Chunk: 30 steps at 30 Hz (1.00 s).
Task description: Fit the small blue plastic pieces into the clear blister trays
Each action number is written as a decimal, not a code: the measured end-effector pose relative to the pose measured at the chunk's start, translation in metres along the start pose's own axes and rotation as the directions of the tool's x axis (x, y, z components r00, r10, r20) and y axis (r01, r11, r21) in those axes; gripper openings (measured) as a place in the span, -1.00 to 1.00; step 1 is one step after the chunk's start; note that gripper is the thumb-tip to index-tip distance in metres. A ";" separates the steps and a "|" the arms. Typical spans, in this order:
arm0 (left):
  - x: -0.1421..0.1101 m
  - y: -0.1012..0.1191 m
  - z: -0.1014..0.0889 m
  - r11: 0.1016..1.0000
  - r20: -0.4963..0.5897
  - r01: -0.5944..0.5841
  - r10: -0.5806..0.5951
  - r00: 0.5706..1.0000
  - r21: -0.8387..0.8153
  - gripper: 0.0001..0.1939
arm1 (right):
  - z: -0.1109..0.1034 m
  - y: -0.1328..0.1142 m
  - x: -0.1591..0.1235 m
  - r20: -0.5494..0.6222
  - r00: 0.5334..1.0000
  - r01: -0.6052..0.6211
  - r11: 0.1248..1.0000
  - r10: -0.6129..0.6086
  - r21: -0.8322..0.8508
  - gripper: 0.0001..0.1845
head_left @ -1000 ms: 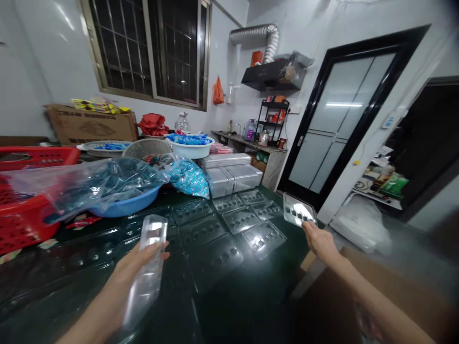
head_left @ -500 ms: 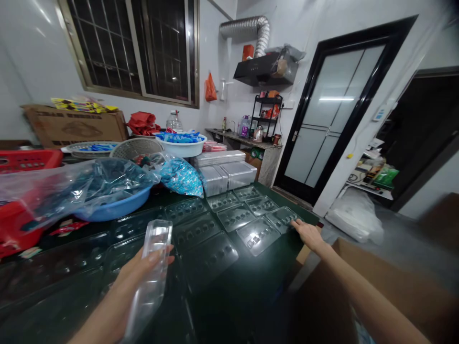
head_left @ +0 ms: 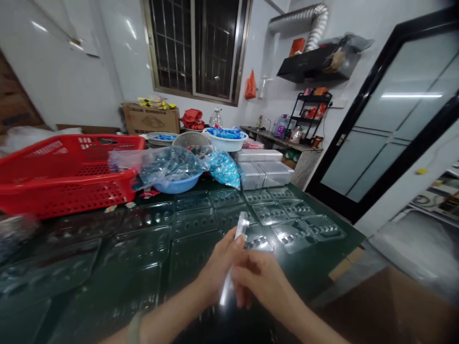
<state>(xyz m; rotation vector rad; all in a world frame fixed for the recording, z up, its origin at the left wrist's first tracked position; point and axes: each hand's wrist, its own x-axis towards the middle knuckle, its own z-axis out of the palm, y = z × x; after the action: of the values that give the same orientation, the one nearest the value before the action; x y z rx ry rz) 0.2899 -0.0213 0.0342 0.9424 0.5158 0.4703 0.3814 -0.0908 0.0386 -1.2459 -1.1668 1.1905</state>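
Over the dark green table (head_left: pixel 297 270), our right hand (head_left: pixel 263 274) has come back from the right end to meet our left hand (head_left: pixel 222 258), whose fingers grip the clear tray stack (head_left: pixel 242 222); whether the right fingers pinch it, we cannot tell. Laid-out trays (head_left: pixel 292 234) surround us, partly hidden by our hands; beyond sit a red basket (head_left: pixel 64 185) and blue basin (head_left: pixel 182 185). Our forearms angle inward, right fingers curled downward.

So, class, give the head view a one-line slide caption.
Left hand and right hand meet at clear trays above a table laid with more.
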 end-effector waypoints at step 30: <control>-0.056 0.014 -0.026 0.984 -0.130 -0.173 0.178 0.975 0.049 -0.51 | 0.032 -0.006 -0.019 -0.131 0.989 0.072 0.997 -0.073 -0.008 -0.81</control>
<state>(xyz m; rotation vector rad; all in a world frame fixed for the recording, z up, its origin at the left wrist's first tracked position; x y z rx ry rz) 0.2286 -0.0306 0.0453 1.0016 0.5667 0.6897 0.3490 -0.1079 0.0450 -1.2550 -1.1076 1.0372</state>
